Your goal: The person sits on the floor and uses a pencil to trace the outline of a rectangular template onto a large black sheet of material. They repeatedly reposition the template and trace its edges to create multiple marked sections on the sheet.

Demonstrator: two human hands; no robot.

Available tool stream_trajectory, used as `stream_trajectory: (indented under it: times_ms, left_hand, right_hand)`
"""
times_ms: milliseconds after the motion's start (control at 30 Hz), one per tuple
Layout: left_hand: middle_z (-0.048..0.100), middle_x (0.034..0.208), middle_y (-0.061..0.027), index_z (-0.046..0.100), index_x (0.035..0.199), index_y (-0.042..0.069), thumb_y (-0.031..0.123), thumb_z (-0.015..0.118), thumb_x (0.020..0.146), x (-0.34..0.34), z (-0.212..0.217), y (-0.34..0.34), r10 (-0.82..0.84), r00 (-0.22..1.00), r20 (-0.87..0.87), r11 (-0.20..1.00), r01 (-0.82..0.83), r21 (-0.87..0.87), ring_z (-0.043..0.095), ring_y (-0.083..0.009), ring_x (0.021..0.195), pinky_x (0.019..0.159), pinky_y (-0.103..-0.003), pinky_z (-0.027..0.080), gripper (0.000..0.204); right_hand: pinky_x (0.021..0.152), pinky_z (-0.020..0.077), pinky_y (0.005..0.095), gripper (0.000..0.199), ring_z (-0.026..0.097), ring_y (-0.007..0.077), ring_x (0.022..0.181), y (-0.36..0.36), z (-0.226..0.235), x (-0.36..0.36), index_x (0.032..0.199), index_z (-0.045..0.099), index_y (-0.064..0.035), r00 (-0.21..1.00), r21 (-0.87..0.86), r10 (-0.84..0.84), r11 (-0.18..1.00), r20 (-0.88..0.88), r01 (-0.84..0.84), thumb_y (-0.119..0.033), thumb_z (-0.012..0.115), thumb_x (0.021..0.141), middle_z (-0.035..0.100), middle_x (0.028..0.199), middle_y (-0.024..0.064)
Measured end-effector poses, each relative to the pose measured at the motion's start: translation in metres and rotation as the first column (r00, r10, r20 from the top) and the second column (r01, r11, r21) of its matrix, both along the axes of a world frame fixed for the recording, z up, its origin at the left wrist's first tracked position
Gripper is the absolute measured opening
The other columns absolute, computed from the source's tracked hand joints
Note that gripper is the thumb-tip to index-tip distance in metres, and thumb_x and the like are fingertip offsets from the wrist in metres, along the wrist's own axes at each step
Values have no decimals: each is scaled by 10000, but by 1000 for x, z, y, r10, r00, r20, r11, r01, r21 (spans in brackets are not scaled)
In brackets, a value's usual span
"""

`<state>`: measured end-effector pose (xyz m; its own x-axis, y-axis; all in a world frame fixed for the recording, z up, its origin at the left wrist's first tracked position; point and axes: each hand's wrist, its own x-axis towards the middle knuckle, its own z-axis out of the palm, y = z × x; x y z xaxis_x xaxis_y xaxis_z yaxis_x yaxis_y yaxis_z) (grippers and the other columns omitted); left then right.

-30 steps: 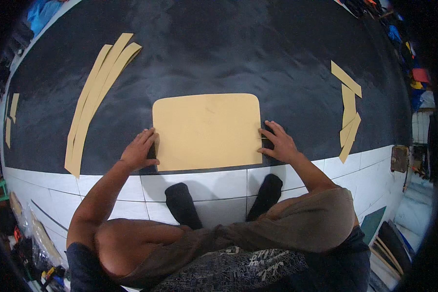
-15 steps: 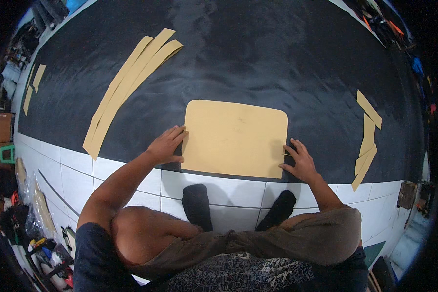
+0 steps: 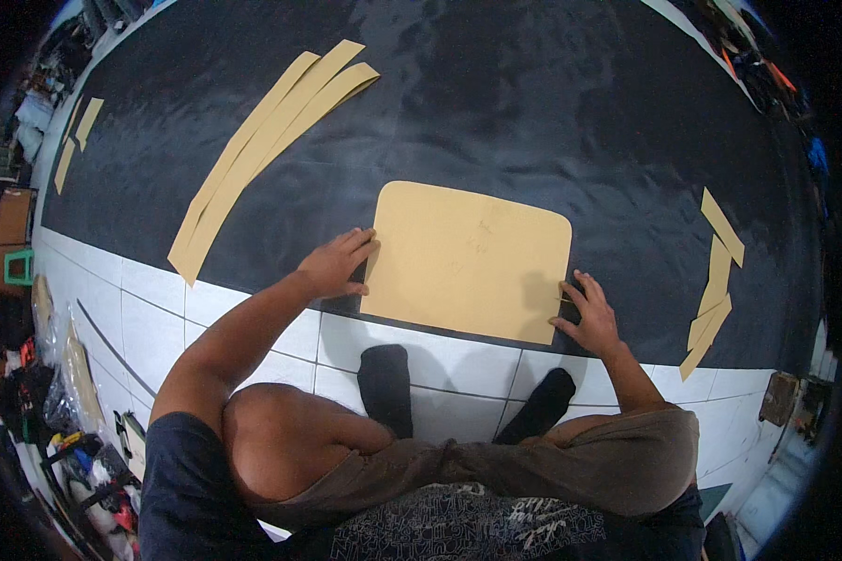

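A tan card template with rounded far corners lies flat on a wide black sheet of material, close to its near edge. My left hand rests at the template's left edge, its fingers stretched out and thumb apart. At the right edge is my right hand, with a thin, pale, pen-like stick between its thumb and fingers. Only a short piece of that stick shows, so its exact kind is unclear.
Long tan strips lie on the black sheet at the left, and shorter strips at the right. Small pieces lie far left. White floor tiles border the sheet; my socked feet stand there. Clutter and a green stool line the left side.
The whole view has shifted and turned slightly, so the template and strips appear in new places. Both hands keep their positions at the template's edges.
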<state>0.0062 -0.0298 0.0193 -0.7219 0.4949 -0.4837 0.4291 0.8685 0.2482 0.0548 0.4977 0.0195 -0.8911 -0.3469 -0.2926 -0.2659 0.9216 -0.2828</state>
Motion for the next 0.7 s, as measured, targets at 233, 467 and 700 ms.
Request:
stream_trajectory:
  times_ms: [233, 467, 700]
  left_hand:
    - [300, 1631, -107, 344, 1544, 123, 461, 837, 785, 0, -5, -4, -23, 999, -28, 1000, 23, -12, 303, -318, 1516, 1193, -449, 406, 967]
    - [306, 1627, -105, 356, 1535, 125, 448, 844, 783, -1, 0, 0, -12, 1000, -20, 1000, 11, -25, 309, -320, 1513, 1198, -447, 402, 953]
    - [303, 1629, -129, 370, 1521, 102, 426, 872, 746, -2, 5, 3, -4, 1000, -11, 1000, 4, -8, 329, -345, 1497, 1166, -476, 433, 978]
  right_hand:
    - [1180, 377, 517, 767, 352, 400, 1479, -2, 2, -2, 1431, 551, -127, 1000, -8, 6, 1000, 2, -6, -419, 856, 791, 378, 1592, 192]
    - [1170, 389, 514, 771, 341, 401, 1485, -1, 0, -1, 1432, 551, -129, 1000, 14, 8, 1000, 10, -8, -429, 853, 790, 377, 1590, 199]
    - [1169, 390, 513, 764, 337, 384, 1489, -2, 3, 0, 1433, 553, -141, 1000, 9, -15, 1000, 15, 15, -428, 851, 791, 384, 1587, 176]
